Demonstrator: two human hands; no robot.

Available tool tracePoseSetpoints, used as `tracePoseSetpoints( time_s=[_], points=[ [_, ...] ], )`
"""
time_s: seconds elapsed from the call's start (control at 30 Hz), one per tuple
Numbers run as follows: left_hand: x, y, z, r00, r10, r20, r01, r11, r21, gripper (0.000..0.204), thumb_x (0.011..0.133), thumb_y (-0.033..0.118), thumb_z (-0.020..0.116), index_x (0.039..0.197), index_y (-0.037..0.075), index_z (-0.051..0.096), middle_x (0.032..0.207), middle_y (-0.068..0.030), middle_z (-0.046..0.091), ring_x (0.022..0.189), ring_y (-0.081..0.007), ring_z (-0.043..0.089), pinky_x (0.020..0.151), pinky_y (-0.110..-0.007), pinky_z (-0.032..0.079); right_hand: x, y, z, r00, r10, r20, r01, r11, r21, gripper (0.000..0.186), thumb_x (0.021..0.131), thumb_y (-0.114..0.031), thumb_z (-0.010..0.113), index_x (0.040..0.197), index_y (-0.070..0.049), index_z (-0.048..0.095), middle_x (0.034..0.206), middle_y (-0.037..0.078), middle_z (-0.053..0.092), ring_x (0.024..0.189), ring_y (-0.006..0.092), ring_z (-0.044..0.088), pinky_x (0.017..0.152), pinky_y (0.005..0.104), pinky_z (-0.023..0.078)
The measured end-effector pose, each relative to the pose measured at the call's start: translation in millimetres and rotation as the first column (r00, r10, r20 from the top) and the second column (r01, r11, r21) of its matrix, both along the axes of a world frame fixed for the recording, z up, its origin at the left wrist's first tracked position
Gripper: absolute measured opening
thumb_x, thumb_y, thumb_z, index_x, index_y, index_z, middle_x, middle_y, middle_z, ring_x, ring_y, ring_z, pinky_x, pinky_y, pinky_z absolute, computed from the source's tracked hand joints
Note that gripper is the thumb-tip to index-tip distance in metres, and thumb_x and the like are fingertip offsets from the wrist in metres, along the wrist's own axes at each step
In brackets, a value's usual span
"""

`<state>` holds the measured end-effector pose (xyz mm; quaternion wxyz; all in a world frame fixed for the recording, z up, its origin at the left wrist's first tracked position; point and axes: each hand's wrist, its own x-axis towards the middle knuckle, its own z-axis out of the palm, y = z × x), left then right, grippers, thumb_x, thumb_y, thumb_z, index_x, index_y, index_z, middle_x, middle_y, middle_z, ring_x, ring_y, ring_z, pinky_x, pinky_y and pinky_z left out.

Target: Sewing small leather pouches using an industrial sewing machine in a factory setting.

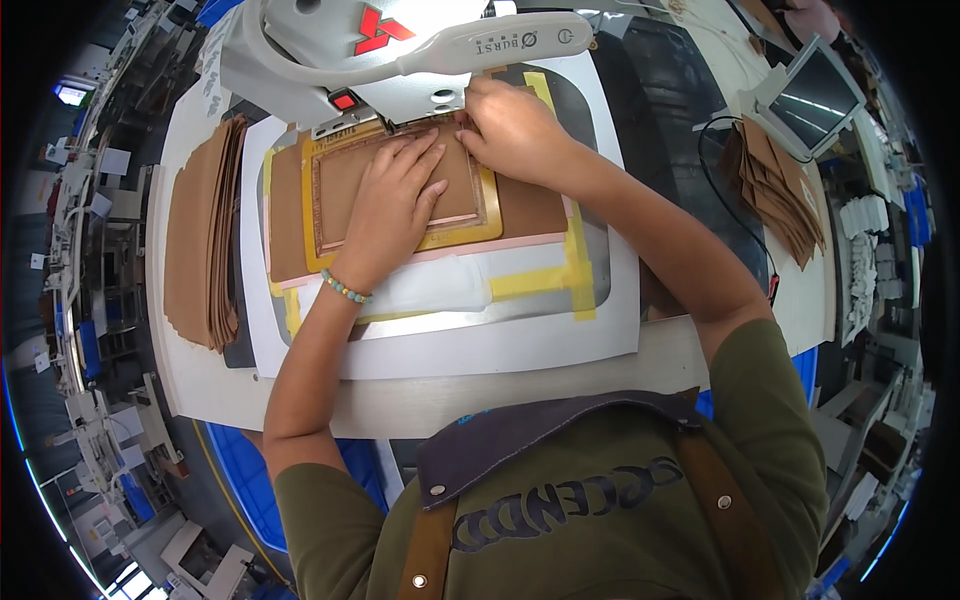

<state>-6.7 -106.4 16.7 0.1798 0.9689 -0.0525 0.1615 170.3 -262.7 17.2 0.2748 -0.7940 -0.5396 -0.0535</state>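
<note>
My left hand point(390, 205) lies flat on a brown fabric piece point(285, 215), fingers stretched toward the sewing machine's needle area point(386, 122). Around that hand is a yellow rectangular frame point(488, 205) with a brownish inner border, resting on the fabric. At the frame's far right corner, beside the machine head point(290, 45), my right hand point(510, 130) is closed with thumb and fingers curled together. Whatever sits between those fingertips is too small or hidden to make out. Beneath the fabric is a template plate with yellow tape point(580, 262) along its edges.
Stacks of brown pieces stand at the left point(195, 245) and right point(775, 195) of the table. A grey lamp-like arm point(490, 45) crosses the machine. A small screen point(820, 95) and a black cable point(702, 160) are at right. Folded white material point(430, 288) lies nearer me.
</note>
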Motion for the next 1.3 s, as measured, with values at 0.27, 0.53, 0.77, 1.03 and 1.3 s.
tracePoseSetpoints(
  time_s=[0.27,0.53,0.77,1.03,1.3],
  points=[
    [-1.8,2.7,-1.6,1.0,-0.006,0.013,0.006,0.999,-0.032,0.046,0.104,0.015,0.066,0.147,0.001,0.063,0.155,-0.0142,0.059,0.141,-0.0378,0.052,0.122,-0.047,0.04,-8.1,10.5,7.2,0.978,-0.112,-0.176,0.113,0.994,-0.003,0.018,0.088,-0.014,0.074,0.097,0.001,0.075,0.092,0.019,0.077,0.087,0.0391,0.076,0.083,0.0477,0.06],
    [-3.4,4.3,-3.1,1.0,-0.016,0.024,0.017,0.999,-0.034,0.046,0.104,0.016,0.067,0.147,0.002,0.063,0.155,-0.0132,0.06,0.141,-0.037,0.052,0.121,-0.047,0.041,-12.3,15.9,10.0,0.955,-0.225,-0.196,0.21,0.973,-0.094,0.019,0.088,-0.017,0.071,0.092,-0.001,0.08,0.085,0.021,0.078,0.082,0.04,0.076,0.08,0.0486,0.061],
    [-3.0,4.8,-4.2,0.999,-0.02,0.031,0.021,0.999,-0.025,0.046,0.104,0.018,0.067,0.147,0.002,0.063,0.154,-0.0126,0.06,0.141,-0.037,0.051,0.121,-0.048,0.04,-10.4,26.6,12.0,0.955,-0.282,-0.091,0.253,0.936,-0.245,0.024,0.09,-0.022,0.069,0.089,-0.001,0.08,0.086,0.022,0.077,0.083,0.0423,0.075,0.078,0.053,0.06],
    [3.1,8.7,1.1,0.997,-0.074,-0.008,0.075,0.996,0.053,0.048,0.106,0.02,0.064,0.15,0.002,0.059,0.157,-0.0122,0.057,0.144,-0.0368,0.047,0.121,-0.049,0.036,-3.6,30.8,19.1,0.93,-0.329,-0.16,0.273,0.915,-0.298,0.027,0.082,-0.026,0.072,0.093,-0.004,0.083,0.097,0.021,0.08,0.096,0.0393,0.078,0.086,0.0461,0.063],
    [4.8,14.9,1.4,0.993,-0.115,-0.04,0.116,0.992,0.04,0.053,0.104,0.018,0.064,0.154,0.005,0.056,0.162,-0.0084,0.053,0.147,-0.0349,0.044,0.125,-0.048,0.034,8.2,16.6,12.5,0.883,-0.334,-0.33,0.24,0.925,-0.293,0.021,0.08,-0.03,0.074,0.089,-0.012,0.081,0.09,0.013,0.08,0.087,0.0348,0.077,0.081,0.0458,0.061]
  ],
)
